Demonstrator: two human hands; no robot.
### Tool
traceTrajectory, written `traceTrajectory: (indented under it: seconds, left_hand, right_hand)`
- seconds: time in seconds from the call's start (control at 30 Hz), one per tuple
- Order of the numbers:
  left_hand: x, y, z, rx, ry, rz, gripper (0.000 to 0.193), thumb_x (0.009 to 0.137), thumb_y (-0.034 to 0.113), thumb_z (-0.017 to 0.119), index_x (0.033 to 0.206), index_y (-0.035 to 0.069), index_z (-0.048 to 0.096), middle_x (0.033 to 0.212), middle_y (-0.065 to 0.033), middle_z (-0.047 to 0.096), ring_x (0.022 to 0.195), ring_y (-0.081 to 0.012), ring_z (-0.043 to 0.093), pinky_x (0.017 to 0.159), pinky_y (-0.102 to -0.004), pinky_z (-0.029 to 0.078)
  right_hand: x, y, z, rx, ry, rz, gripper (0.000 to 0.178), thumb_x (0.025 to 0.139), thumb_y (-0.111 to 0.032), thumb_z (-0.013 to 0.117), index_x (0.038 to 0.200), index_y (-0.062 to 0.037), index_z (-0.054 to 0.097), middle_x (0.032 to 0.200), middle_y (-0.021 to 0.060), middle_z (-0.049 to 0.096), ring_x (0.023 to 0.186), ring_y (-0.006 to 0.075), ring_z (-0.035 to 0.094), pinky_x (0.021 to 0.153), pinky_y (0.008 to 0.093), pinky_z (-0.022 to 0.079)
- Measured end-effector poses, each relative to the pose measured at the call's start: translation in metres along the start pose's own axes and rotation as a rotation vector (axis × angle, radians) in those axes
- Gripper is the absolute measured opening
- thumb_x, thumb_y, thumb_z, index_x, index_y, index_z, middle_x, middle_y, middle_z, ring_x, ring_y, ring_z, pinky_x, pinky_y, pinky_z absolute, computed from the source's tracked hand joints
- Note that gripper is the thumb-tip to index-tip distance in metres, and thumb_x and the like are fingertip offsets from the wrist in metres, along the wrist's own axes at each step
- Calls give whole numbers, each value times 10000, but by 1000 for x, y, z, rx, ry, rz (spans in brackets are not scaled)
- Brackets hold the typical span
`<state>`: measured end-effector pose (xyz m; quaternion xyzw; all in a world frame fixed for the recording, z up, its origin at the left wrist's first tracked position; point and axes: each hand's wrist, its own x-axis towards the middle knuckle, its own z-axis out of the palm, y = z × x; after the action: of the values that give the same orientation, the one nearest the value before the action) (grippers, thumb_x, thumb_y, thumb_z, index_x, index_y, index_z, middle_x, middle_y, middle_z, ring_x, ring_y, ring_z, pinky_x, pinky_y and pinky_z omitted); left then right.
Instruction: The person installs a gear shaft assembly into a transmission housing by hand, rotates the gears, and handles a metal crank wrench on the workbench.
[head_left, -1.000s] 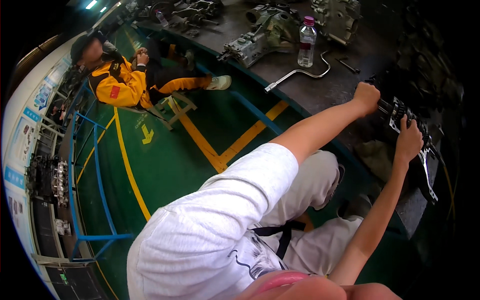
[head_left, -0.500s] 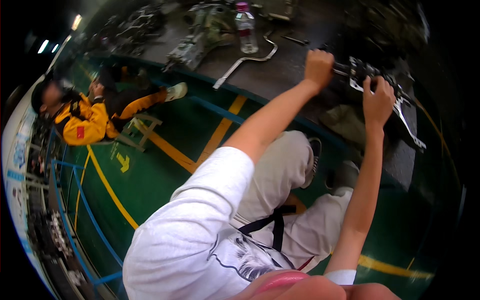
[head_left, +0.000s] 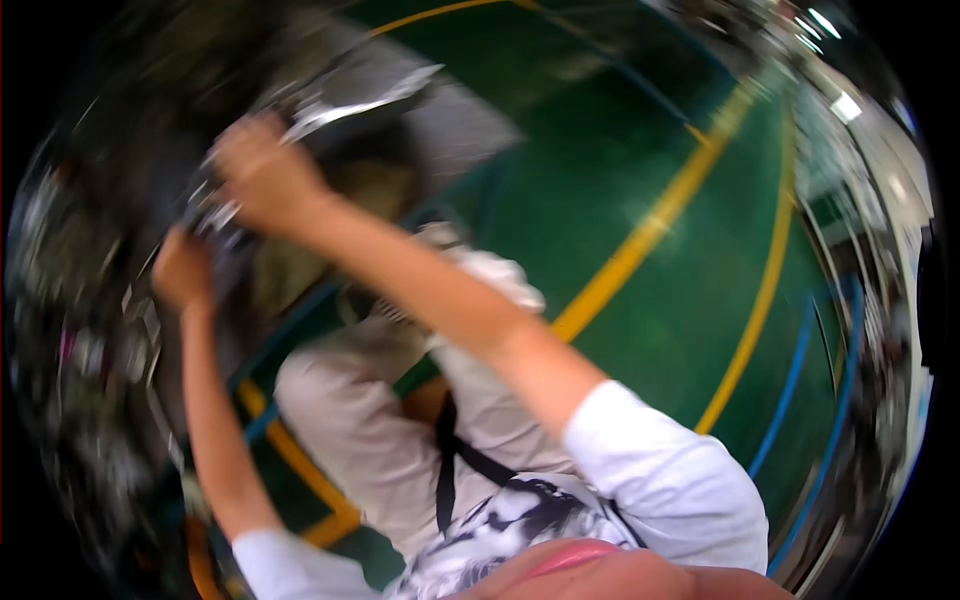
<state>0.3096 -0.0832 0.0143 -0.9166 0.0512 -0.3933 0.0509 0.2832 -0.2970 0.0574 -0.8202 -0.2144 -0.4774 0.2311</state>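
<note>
A metal assembly (head_left: 218, 212) with dark and shiny parts lies at the table's edge, blurred by motion. From it a pale silver metal bracket (head_left: 370, 105) sticks out away to the right. My right hand (head_left: 265, 175) is closed over the assembly, at the bracket's root. Just nearer and to the left, my left hand (head_left: 183, 270) is a closed fist at the assembly's other end. What that fist wraps round is hidden and smeared.
The grey tabletop (head_left: 455, 140) ends at a corner beyond my right hand. Blurred metal parts and a bottle with a pink cap (head_left: 70, 350) are at the left. My knees (head_left: 340, 385) are close below the table edge. Blue rails (head_left: 825, 400) stand at the right.
The view has swung to the right, so hands and table now show at the left. The seated person in yellow is out of view. Both hands stay at the metal assembly.
</note>
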Motion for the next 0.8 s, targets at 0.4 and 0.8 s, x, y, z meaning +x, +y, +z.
traceTrajectory:
  seconds: [0.4, 0.8]
  left_hand:
    - [-5, 3, 33, -35, 24, 45, 397, 849, 369, 560, 1101, 63, 590, 983, -135, 643, 893, -324, 598, 736, -413, 469]
    - [25, -6, 20, -39, -455, -86, 387, 857, 438, 503, 1086, 146, 612, 972, -159, 646, 907, -390, 602, 739, -509, 474]
  right_hand:
    - [-26, 15, 19, -195, 45, 18, 596, 824, -406, 527, 1241, 20, 499, 1310, 167, 477, 1281, 309, 369, 1116, 547, 79]
    - [-26, 21, 12, -55, 27, 11, 621, 749, -379, 616, 1220, 14, 520, 1304, 162, 485, 1280, 288, 381, 1122, 503, 115]
